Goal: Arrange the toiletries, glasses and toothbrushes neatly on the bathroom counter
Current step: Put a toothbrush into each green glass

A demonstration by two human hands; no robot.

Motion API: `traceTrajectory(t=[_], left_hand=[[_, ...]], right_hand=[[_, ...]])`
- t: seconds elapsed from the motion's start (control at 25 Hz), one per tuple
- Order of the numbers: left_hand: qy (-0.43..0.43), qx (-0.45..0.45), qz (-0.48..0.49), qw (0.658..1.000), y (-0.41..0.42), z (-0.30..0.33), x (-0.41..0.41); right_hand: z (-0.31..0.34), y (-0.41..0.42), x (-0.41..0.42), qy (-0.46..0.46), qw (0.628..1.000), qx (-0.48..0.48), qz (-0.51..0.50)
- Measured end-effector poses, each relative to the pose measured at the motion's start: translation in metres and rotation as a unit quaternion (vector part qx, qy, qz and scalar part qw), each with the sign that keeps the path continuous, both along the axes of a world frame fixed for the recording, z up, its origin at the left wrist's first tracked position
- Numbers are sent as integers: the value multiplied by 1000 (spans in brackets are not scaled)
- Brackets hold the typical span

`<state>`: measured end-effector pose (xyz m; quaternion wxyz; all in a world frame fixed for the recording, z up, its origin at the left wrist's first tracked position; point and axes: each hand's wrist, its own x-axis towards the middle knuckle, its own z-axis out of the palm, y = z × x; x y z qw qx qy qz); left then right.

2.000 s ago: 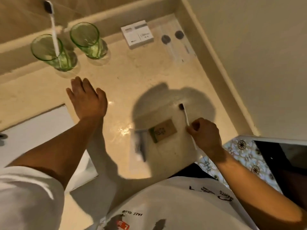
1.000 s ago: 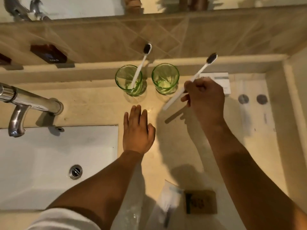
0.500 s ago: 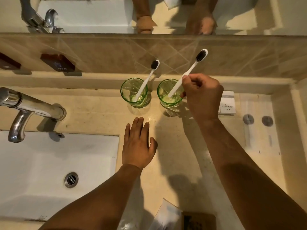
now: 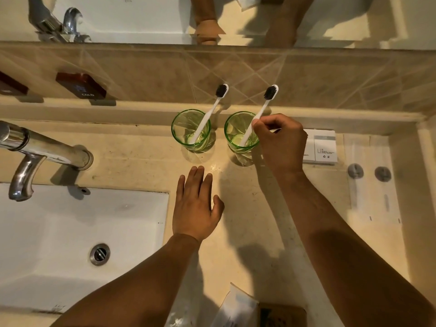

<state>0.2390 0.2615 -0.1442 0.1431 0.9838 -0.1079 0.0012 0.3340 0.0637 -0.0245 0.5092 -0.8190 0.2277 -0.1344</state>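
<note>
Two green glasses (image 4: 191, 129) hold white toothbrushes (image 4: 260, 113) with black bristles on the beige tabletop (image 4: 259, 220), beside a white box (image 4: 322, 146).

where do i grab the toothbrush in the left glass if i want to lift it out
Pinch the white handle just above the rim, coming from above. The toothbrush leans up and right out of the left glass, so that stretch is bare; its lower end sits inside.

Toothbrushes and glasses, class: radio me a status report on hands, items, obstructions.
Right hand pinching second toothbrush, handle down in right glass. Left hand open, flat on counter. First toothbrush in left glass. Nothing blocking.
</note>
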Motion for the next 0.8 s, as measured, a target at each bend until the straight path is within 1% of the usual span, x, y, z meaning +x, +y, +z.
traceTrajectory(t=[0.24, 0.44, 0.8], left_hand=[[-4, -10, 1, 1000, -1, 1, 0], [-6, -12, 2, 1000, -2, 1, 0], [-13, -15, 6, 1000, -3, 3, -1]], right_hand=[[-5, -1, 5, -4, 1000, 18, -15], [-9, -2, 10, -20, 1000, -6, -22], [-17, -3, 8, 1, 998, 8, -57]])
